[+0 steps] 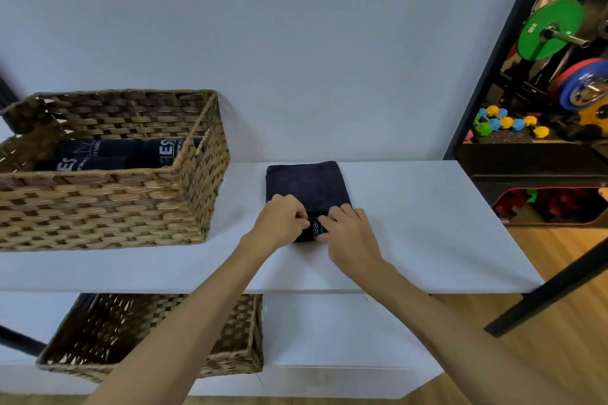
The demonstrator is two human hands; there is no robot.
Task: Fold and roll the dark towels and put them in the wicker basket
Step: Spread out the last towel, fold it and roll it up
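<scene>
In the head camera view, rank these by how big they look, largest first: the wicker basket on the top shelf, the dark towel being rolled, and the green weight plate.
1. wicker basket, on the top shelf
2. dark towel
3. green weight plate

The plate stands farther back, so only its apparent size is ranked.

Wicker basket [98, 204] cut off at left edge.

Both hands, left hand [283, 222] and right hand [347, 227], apparently gripping dark towel [307, 184]
</scene>
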